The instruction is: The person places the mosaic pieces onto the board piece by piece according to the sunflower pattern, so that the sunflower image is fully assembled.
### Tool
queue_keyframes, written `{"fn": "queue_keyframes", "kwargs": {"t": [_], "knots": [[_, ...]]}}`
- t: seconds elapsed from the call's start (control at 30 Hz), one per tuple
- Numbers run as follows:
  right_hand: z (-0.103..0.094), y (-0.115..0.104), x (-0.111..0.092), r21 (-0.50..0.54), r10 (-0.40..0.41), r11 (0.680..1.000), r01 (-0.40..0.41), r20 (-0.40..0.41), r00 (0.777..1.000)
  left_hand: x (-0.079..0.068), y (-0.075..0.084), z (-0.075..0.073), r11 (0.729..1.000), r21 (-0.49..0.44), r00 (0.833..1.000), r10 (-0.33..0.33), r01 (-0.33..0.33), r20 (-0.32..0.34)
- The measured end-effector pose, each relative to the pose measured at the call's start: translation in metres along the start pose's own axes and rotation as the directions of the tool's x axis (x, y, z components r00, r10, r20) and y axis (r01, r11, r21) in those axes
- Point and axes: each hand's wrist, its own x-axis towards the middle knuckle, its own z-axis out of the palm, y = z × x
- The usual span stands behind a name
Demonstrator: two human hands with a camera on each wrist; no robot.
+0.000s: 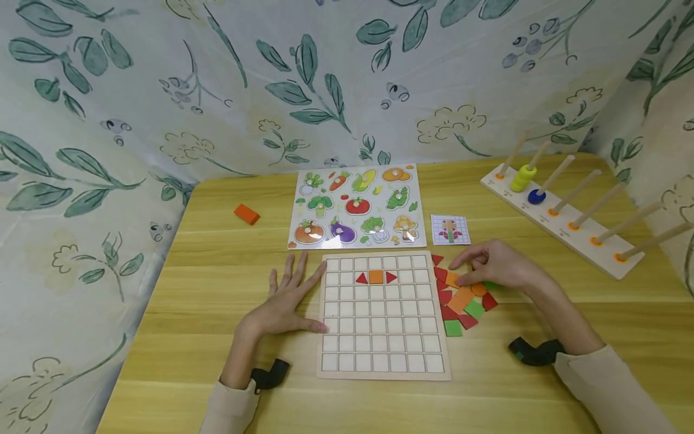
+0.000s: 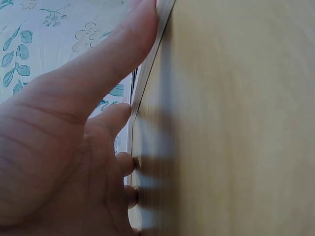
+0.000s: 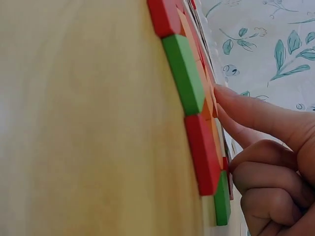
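My left hand [image 1: 284, 304] lies with its fingers spread at the left edge of a wooden grid board [image 1: 384, 372]; the thumb and index tips touch its rim. On the board, an orange square [image 1: 376, 276] sits between two red triangles [image 1: 361, 278]. My right hand [image 1: 501, 265] is over a pile of flat pieces at the board's right edge. Its thumb and index finger pinch an orange square piece [image 1: 452, 279], tilted in the right wrist view, while the other fingers curl in. Around it lie red pieces [image 3: 203, 155] and green pieces [image 3: 183, 73].
Behind the board lies a vegetable puzzle [image 1: 358, 206], with a small pattern card [image 1: 450, 230] to its right. A peg stand [image 1: 564, 226] with yellow and blue rings stands at the back right. An orange block [image 1: 247, 214] lies at the left. Patterned cloth hangs behind the table.
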Motion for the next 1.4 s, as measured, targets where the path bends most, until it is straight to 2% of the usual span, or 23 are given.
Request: {"fn": "queue_keyframes", "kwargs": {"t": [0.3,0.5,1.1,1.4], "knots": [[-0.0009,0.0021,-0.0007,-0.070,-0.002,0.998,-0.004,-0.086,0.996,-0.0001,0.0005,-0.0005,1.000,-0.002,1.000,0.004,-0.004,-0.003],[-0.0015,0.0015,-0.0001,-0.060,-0.019,0.998,0.015,-0.068,0.998,0.0006,-0.0003,0.0006,1.000,-0.001,1.000,0.002,-0.002,-0.003],[-0.0050,0.0040,-0.0017,-0.065,-0.042,0.997,0.036,-0.090,0.995,-0.0001,0.0004,0.0006,1.000,-0.008,1.000,-0.006,0.006,-0.009],[-0.0055,-0.0003,-0.0021,-0.049,-0.089,0.995,0.085,-0.096,0.991,-0.0005,-0.0002,0.0004,1.000,-0.009,1.000,-0.006,0.005,-0.008]]}}
